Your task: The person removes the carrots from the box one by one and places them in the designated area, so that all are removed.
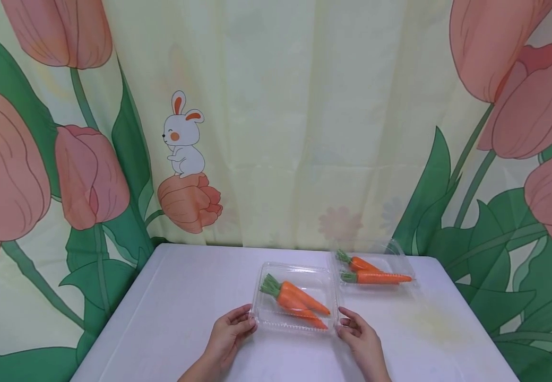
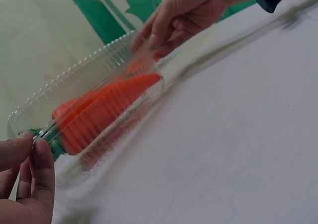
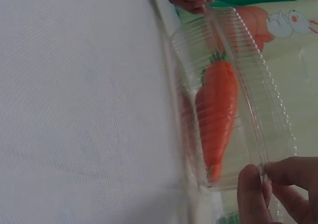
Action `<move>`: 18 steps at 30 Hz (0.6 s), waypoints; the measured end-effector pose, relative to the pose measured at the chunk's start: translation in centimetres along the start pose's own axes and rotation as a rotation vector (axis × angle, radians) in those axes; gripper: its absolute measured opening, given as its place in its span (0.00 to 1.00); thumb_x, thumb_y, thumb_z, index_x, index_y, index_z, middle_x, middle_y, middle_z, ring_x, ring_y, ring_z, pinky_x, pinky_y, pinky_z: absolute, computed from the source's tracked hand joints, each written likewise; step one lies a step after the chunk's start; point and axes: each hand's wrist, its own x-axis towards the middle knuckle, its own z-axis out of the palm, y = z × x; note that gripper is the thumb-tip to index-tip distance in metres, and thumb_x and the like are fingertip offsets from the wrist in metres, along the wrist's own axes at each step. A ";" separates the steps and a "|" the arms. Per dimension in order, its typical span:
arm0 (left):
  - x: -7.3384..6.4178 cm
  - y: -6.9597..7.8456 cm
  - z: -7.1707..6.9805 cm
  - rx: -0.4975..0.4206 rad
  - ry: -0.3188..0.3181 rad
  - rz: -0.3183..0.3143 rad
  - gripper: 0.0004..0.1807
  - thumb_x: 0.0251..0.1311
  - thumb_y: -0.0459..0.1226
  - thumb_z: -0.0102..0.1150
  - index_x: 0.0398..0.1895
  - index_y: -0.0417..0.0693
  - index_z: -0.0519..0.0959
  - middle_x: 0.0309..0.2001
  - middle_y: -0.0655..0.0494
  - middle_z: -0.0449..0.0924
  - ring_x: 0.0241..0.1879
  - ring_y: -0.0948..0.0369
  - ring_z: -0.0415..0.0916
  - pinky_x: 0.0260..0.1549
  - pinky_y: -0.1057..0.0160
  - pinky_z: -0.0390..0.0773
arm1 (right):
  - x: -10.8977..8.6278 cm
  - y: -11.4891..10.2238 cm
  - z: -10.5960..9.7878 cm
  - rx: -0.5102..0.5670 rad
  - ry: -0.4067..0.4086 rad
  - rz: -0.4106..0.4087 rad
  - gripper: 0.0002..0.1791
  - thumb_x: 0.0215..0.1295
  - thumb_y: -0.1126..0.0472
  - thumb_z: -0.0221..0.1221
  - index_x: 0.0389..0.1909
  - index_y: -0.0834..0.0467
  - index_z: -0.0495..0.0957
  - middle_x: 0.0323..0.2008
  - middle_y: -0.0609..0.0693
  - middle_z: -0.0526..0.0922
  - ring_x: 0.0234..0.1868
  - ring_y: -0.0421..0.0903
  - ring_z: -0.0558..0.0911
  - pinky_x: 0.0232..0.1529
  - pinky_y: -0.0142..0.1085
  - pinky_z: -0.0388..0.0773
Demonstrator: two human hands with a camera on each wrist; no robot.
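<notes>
A clear plastic clamshell box [image 1: 316,284] with two orange carrots [image 1: 300,302] inside is held between both hands, its lid down. Green tops of the carrots point to the left. At the box's left edge, my left hand [image 1: 230,334] pinches the rim between thumb and fingers, as the left wrist view also shows. My right hand [image 1: 364,342] pinches the opposite rim; its thumb and fingers [image 3: 250,189] meet at the seam in the right wrist view. In both wrist views the box is near the tabletop; whether it touches cannot be told.
Behind and to the right stands another clear plastic box [image 1: 393,262], holding two carrots [image 1: 376,277]. A white cloth covers the table [image 1: 185,286]. A curtain [image 1: 276,132] printed with tulips and a rabbit hangs behind the far edge.
</notes>
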 end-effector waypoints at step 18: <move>0.0 -1.0 0.0 -0.012 0.043 0.020 0.22 0.61 0.27 0.68 0.58 0.26 0.78 0.42 0.51 0.84 0.39 0.63 0.86 0.47 0.63 0.87 | 0.4 0.4 -0.4 0.219 0.000 0.104 0.29 0.69 0.70 0.62 0.69 0.66 0.67 0.37 0.55 0.84 0.31 0.45 0.88 0.36 0.38 0.89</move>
